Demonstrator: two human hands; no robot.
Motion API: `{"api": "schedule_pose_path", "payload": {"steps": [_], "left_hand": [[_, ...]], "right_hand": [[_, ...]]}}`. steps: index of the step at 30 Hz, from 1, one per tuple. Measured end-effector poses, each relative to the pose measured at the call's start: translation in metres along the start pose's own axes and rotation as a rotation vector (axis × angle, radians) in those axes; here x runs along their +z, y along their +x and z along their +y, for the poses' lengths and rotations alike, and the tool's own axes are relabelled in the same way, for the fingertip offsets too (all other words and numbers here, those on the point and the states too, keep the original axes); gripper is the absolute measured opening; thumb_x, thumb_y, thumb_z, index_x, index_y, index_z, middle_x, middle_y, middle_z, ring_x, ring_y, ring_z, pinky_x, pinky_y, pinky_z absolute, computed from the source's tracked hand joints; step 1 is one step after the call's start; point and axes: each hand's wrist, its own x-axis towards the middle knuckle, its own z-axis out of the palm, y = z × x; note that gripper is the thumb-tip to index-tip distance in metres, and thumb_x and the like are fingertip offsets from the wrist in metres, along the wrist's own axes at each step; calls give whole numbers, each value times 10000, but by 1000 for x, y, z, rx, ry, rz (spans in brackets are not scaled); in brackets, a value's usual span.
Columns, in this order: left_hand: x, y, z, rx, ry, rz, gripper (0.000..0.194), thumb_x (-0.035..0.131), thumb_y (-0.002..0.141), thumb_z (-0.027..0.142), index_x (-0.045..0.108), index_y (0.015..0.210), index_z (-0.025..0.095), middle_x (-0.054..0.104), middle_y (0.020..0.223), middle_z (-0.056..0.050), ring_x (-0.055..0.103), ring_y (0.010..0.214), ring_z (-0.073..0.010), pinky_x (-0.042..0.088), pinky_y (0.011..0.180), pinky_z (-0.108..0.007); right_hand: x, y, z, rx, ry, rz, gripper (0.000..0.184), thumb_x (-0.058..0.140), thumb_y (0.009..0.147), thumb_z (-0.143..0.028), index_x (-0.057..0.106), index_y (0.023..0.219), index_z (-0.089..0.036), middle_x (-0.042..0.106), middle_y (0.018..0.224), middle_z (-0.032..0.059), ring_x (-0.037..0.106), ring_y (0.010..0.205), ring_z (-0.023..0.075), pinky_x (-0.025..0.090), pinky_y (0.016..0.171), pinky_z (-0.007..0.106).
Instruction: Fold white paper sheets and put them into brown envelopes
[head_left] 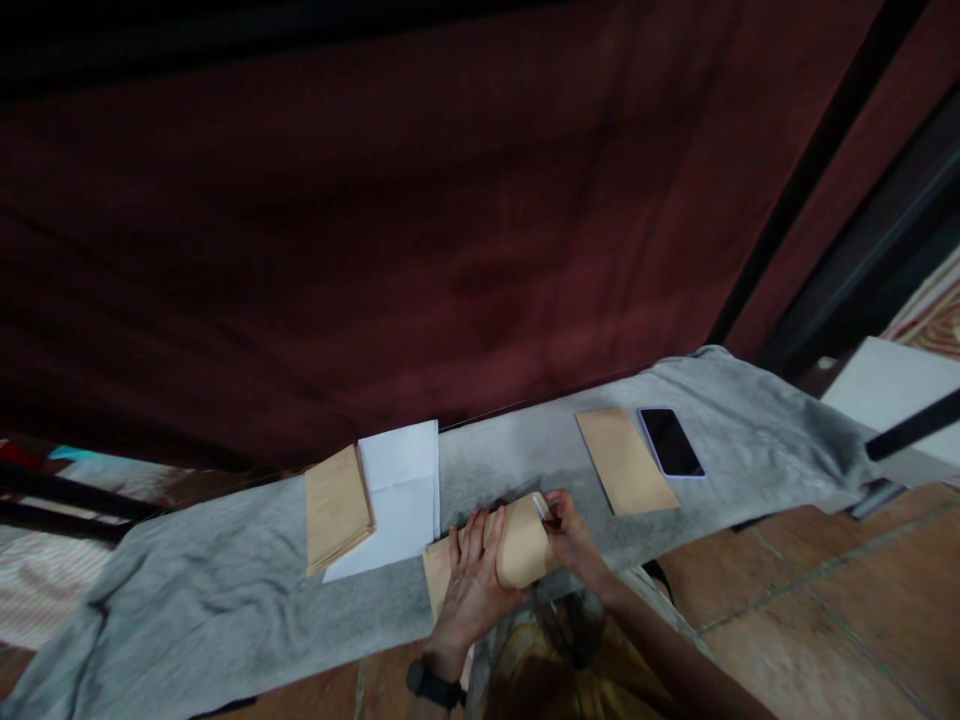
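A brown paper envelope (521,550) lies near the front edge of the cloth-covered surface, its middle bulging upward. My left hand (478,585), with a dark watch at the wrist, rests on its left part with the fingers spread. At the envelope's right end my right hand (571,535) has its fingers closed on the edge. A small white strip (541,507) shows there; whether it is paper inside or part of the envelope I cannot tell. The right fingertips are partly hidden.
To the left, a stack of brown envelopes (337,510) overlaps white paper sheets (401,490). On the right, a single brown envelope (626,460) lies beside a phone (671,443). Grey cloth (240,570) covers the narrow surface. Behind it hangs a dark red curtain (450,250).
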Motion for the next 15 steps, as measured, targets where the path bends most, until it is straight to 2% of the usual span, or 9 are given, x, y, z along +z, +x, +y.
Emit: {"api": "schedule_pose_path", "payload": {"steps": [3,7,11,15], "left_hand": [[1,-1,-1,6,-6,-7,1196,802,612,332,135,1600,234,331,1607,-155,237,1510,-382,119,1222,-642],[0,-1,0,20,-17,-23,1196,804,624,349,128,1605,245,304,1625,-148,210,1520,-384,122,1223,-646],[-3,-1,0,13,-25,-50,1191,811,628,360,139,1605,243,288,1635,-153,193,1525,-391,113,1221,-659],[-10,-1,2,22,-37,-55,1130,802,677,388,162,1600,264,221,1666,-136,166,1534,-383,110,1221,-663]], "right_hand": [[-3,0,-2,52,22,-20,359,651,635,-340,612,973,-224,652,750,1,611,676,195,491,618,305],[-8,-2,-11,161,25,-133,221,637,627,-402,643,739,-212,641,654,4,596,638,187,468,576,287],[-9,-4,-18,197,34,-136,243,647,621,-446,653,675,-209,633,613,2,562,591,173,441,538,278],[-12,-6,-24,196,69,-128,243,678,607,-443,666,647,-204,655,630,14,574,600,178,462,558,287]]}}
